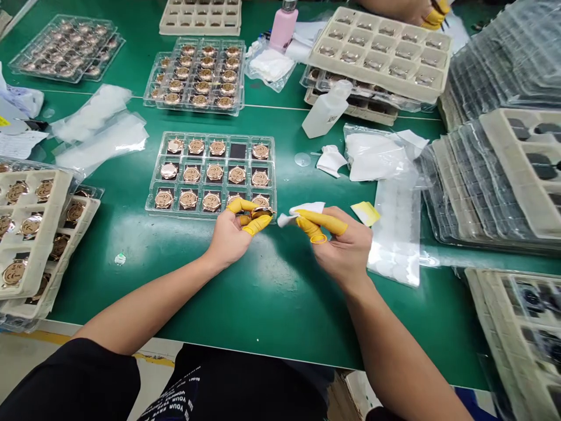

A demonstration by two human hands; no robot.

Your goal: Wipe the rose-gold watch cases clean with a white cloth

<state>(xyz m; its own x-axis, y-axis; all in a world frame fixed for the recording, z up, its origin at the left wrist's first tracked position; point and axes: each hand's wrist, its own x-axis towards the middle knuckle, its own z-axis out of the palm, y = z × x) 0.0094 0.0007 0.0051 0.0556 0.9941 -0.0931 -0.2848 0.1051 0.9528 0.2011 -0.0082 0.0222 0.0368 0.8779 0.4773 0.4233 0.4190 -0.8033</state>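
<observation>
My left hand (236,231), with yellow finger cots on its fingers, grips a round watch case (262,212) over the near right corner of a clear tray. My right hand (335,237), also in yellow cots, pinches a white wiping cloth (307,208) just right of the watch case; a small gap lies between cloth and case. The clear plastic tray (153,202) holds several rose-gold watch cases (214,172), backs up, in rows. One back-row pocket (238,151) shows only its dark bottom.
Beige trays of watch cases (30,225) stand at the left. Stacked trays (473,193) rise at the right. A white bottle (327,108), a pink bottle (283,26) and a pack of white cloths (372,155) lie beyond my right hand. Another person's yellow-tipped fingers (433,17) show at the far right.
</observation>
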